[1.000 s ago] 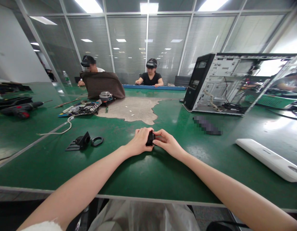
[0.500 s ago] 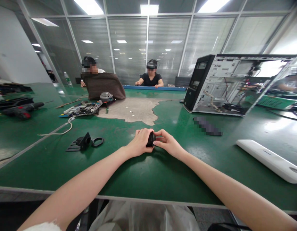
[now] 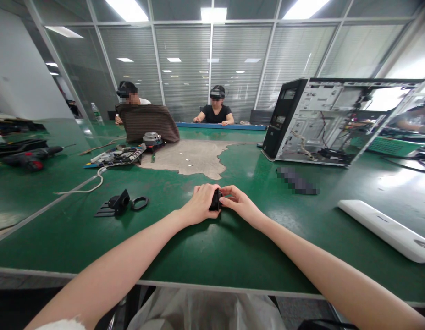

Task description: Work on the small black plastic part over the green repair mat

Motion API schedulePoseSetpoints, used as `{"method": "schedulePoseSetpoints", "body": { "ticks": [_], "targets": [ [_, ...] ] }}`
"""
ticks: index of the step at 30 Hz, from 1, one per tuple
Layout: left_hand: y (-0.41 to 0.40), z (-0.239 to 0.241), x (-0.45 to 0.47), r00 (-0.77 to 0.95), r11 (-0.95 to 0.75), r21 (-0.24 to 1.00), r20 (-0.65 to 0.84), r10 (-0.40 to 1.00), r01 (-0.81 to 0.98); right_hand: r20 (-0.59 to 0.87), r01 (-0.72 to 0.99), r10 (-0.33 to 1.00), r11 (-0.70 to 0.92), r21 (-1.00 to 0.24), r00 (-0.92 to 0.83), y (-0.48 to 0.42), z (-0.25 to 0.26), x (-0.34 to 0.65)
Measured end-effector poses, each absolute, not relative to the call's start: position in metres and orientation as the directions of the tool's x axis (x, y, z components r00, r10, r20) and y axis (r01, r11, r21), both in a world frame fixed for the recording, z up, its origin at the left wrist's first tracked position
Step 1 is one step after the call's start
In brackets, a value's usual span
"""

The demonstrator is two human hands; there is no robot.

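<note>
Both hands met on a small black part, held just above the green table near its middle. Left hand wrapped it from the left; right hand pinched its right edge with the fingertips. Part mostly hidden, shape unclear. Black bracket and black ring lay well left. White cover lay far right, open PC case behind.

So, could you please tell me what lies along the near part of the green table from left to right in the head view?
Black bracket → black ring → left hand → small black part → right hand → white panel.
</note>
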State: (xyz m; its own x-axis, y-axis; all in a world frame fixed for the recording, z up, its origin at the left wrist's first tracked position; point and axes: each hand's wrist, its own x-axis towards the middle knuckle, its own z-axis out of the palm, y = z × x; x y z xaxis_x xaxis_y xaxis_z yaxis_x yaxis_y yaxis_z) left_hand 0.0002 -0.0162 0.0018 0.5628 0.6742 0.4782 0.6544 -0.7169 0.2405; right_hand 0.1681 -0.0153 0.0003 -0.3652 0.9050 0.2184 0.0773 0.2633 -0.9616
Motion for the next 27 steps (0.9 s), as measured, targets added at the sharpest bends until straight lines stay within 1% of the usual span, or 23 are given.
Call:
{"method": "schedulePoseSetpoints", "body": {
  "ticks": [3, 9, 15, 19, 22, 27],
  "targets": [
    [-0.0157, 0.0012, 0.0003, 0.566, -0.720, 0.231, 0.481, 0.669, 0.655, 0.195, 0.105, 0.894, 0.257, -0.961, -0.403, -0.0168, 0.0023, 0.1695],
    [-0.0154, 0.0008, 0.0005, 0.561, -0.711, 0.233, 0.473, 0.679, 0.664, 0.297, 0.062, 0.843, 0.361, -0.930, -0.449, -0.0214, 0.0043, 0.1714],
    [-0.0165, 0.0027, 0.0002, 0.565, -0.715, 0.229, 0.477, 0.673, 0.660, 0.265, 0.065, 0.882, 0.313, -0.948, -0.391, -0.0190, 0.0023, 0.1674],
    [-0.0169, 0.0032, 0.0001, 0.564, -0.715, 0.224, 0.480, 0.672, 0.662, 0.230, 0.096, 0.906, 0.281, -0.955, -0.356, -0.0171, 0.0013, 0.1665],
    [-0.0170, 0.0033, 0.0001, 0.564, -0.714, 0.223, 0.478, 0.674, 0.664, 0.203, 0.111, 0.902, 0.262, -0.959, -0.382, -0.0175, 0.0023, 0.1684],
    [-0.0163, 0.0034, 0.0001, 0.570, -0.712, 0.219, 0.465, 0.677, 0.667, 0.262, 0.048, 0.849, 0.318, -0.947, -0.459, -0.0220, 0.0040, 0.1722]
  ]
}}
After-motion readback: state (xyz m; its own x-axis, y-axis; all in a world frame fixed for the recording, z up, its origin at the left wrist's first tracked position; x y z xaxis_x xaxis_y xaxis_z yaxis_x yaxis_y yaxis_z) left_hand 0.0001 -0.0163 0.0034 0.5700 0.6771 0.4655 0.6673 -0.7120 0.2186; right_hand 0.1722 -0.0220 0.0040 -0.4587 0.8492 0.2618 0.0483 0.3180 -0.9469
